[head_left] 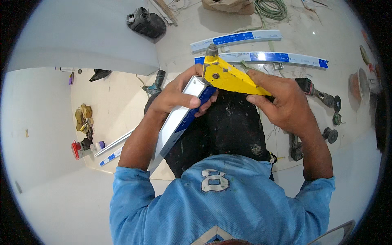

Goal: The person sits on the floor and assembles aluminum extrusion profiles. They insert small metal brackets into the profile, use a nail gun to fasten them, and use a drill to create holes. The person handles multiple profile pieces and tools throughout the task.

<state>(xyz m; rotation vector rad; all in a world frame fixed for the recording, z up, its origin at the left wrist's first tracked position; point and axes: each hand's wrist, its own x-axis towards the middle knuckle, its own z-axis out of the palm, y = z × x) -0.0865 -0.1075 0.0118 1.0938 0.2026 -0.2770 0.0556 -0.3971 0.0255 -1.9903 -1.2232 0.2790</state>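
A white metal profile (170, 127) with blue protective film slants up from under my left forearm, over my dark trousers. My left hand (179, 96) is closed around its upper end, thumb across the white face and fingertips on the blue side. A worn yellow hand riveter (230, 76), its paint chipped, meets that end of the profile; its grey metal cap points away from me. My right hand (281, 98) grips the riveter's handles, which lie close together. The contact point between the riveter's nose and the profile is hidden.
Two more white-and-blue profiles (265, 57) lie on the floor ahead. At the right are an angle grinder (320, 94) and another power tool (297, 147). A green drill (155, 85) lies left of my knee. Further off are a black container (147, 23) and a coiled green hose (271, 9).
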